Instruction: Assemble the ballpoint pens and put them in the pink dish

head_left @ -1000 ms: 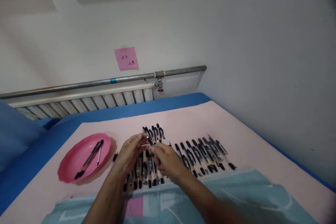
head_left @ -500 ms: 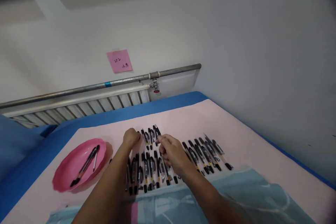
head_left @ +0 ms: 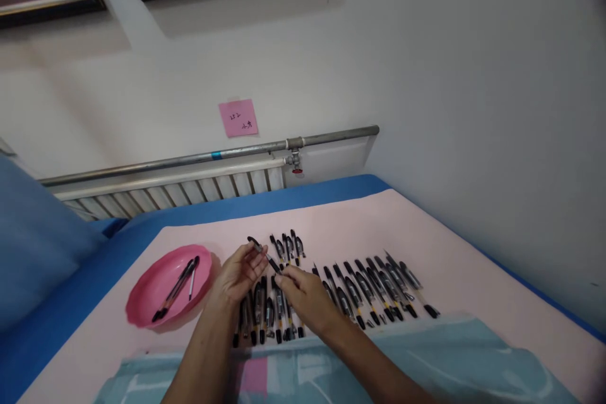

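Between thumb and fingers, my left hand (head_left: pixel 242 270) pinches a black pen cap (head_left: pixel 254 243) with a clear body. My right hand (head_left: pixel 307 295) is closed round a pen (head_left: pixel 273 263), its pale tip pointing up-left at the cap's mouth; whether the two touch I cannot tell. Below and between my hands lies a row of pen parts (head_left: pixel 258 309), black-ended barrels and caps, partly hidden by my right hand. Just beyond is a smaller group of pen parts (head_left: pixel 288 246). To the right of my right hand spreads another row of pen parts (head_left: pixel 379 287).
A pink scalloped dish (head_left: pixel 142 293) at the left holds pens (head_left: pixel 176 290) and a thin white refill (head_left: pixel 192 283). A pink sheet (head_left: pixel 341 221) covers the blue table edge (head_left: pixel 265 205). Behind stand a radiator (head_left: pixel 203 188) and a pipe (head_left: pixel 331 137) along the wall.
My hands have come together over the rows, bringing the cap and the pen tip close to each other. My left hand has turned palm up. The camera view has shifted left and up.
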### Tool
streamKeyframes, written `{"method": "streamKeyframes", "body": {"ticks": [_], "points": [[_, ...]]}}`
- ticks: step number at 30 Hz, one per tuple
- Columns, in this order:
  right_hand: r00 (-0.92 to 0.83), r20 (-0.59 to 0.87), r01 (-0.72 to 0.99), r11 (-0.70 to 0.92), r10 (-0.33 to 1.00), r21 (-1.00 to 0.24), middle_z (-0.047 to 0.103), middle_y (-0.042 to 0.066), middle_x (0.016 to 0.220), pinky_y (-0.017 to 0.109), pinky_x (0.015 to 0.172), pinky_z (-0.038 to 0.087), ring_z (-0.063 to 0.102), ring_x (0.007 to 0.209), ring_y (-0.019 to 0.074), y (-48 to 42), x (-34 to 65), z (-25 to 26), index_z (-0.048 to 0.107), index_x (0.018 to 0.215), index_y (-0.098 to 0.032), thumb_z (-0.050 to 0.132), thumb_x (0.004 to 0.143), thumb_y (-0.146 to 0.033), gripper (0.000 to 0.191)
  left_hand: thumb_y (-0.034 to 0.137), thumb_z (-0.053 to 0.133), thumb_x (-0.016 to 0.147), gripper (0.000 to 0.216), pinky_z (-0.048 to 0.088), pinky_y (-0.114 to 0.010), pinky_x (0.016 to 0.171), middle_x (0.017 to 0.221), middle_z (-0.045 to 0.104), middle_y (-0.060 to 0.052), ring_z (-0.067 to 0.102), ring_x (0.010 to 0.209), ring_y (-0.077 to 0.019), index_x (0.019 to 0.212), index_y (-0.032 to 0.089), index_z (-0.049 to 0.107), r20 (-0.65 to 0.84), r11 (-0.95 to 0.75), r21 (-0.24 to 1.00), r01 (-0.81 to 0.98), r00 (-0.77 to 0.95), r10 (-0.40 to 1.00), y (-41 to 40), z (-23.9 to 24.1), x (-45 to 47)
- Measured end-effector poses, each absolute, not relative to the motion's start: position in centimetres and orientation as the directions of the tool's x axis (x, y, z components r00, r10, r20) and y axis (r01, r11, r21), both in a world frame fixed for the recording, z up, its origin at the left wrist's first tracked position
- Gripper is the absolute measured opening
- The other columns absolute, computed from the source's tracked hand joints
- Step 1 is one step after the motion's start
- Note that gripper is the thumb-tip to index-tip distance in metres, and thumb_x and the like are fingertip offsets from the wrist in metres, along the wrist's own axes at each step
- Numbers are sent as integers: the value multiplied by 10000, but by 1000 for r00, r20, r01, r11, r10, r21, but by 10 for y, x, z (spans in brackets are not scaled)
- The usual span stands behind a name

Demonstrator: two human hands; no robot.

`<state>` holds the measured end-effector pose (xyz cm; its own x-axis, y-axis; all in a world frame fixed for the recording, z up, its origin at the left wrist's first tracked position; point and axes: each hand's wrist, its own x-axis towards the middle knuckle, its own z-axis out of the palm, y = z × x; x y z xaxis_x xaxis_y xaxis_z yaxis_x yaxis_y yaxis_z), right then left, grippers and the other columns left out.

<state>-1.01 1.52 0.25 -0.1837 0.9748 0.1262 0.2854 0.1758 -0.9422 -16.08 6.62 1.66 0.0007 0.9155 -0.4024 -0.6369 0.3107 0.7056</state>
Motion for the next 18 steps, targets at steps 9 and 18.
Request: {"method": "streamKeyframes", "body": {"ticks": [9,18], "points": [[-191,148,378,212,970,-901,370,-57,526,192,511,274,369,531,85,19,-13,-6,384,550,-184,445,776,-316,269,96,514,777,78,528,-265,628,706,682,-80,651,646,-145,732,101,577,-375,317,683,-658,57,925,63,2,-163],[-135,132,378,174,982,-909,482,-45,565,195,507,307,435,526,98,19,-13,-7,510,701,-185,464,778,-312,156,189,722,587,206,489,-220,563,628,628,-7,599,559,-105,697,136,556,-250,246,830,-501,60,966,48,-2,-147]]}}
